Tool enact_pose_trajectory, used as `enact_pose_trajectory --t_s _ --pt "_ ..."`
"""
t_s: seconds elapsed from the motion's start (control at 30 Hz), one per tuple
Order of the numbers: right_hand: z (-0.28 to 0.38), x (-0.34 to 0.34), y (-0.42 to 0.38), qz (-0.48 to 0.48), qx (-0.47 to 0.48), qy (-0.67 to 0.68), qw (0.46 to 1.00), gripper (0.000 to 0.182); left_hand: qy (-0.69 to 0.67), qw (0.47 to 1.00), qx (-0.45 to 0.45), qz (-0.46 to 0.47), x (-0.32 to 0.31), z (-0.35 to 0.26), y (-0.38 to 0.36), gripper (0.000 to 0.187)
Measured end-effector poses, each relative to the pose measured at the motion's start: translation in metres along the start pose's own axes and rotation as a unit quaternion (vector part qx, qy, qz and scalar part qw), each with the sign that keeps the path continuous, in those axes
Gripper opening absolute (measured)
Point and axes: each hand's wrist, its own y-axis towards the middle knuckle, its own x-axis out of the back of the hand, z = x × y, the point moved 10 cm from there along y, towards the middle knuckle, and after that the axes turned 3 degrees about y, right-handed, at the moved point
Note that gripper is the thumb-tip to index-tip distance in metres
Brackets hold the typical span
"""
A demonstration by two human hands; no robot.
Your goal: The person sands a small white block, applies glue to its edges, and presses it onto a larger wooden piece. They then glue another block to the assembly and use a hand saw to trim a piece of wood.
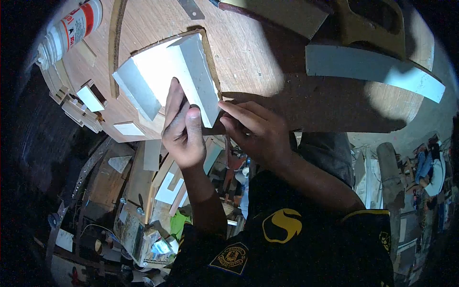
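Observation:
A white, open-topped piece [155, 67] with two raised side boards and brown edges rests on the wooden table near its front edge. My left hand [184, 131] has its fingers stretched out inside the piece, beside the right side board [193, 71], with the thumb apart near that board's lower end. On the outer right side, my right hand [256, 126] touches the brown edge with an extended fingertip, its other fingers loosely bent. The left side board [137, 88] stands away from both hands. Strong light washes out the middle of the piece.
A glue bottle [71, 31] lies at the upper left, near a curved brown strip [116, 45] and small wood pieces. A handsaw [375, 26] and a curved white strip [368, 67] are at the upper right. Below the table [287, 103] lie scattered boards and scraps.

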Motion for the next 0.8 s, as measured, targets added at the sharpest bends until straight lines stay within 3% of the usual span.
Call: enact_pose_trajectory --t_s 0.23,0.3,0.4,0.6,0.67,0.7,0.73,0.8 --pt "0.001 0.005 -0.003 -0.029 0.027 -0.019 0.999 0.035 -0.066 0.996 0.049 -0.019 0.000 0.010 -0.002 0.026" --pt "0.002 0.005 -0.003 -0.035 0.034 -0.018 0.999 0.035 -0.021 1.000 -0.021 0.007 -0.001 0.001 -0.001 0.027" --pt "0.003 0.003 -0.004 -0.037 0.050 0.002 0.998 0.035 -0.020 1.000 -0.014 0.002 -0.003 -0.001 0.000 0.027" --pt "0.009 0.007 -0.001 -0.039 0.043 -0.023 0.998 0.031 -0.034 0.999 -0.001 -0.002 -0.001 -0.002 0.000 0.029" --pt "0.008 0.016 0.008 -0.051 -0.016 0.023 0.998 0.028 -0.033 0.999 0.015 -0.016 0.003 -0.005 0.004 0.031" --pt "0.009 0.022 0.010 -0.108 0.054 0.025 0.992 0.028 -0.030 0.999 0.033 -0.030 0.006 -0.006 0.007 0.033" --pt "0.015 0.024 0.015 -0.108 0.056 0.025 0.992 0.028 -0.030 0.999 0.031 -0.031 0.006 -0.012 0.011 0.033" --pt "0.008 0.023 0.029 -0.071 -0.057 0.109 0.990 0.030 0.008 0.996 0.082 -0.039 0.007 -0.015 0.021 0.035"
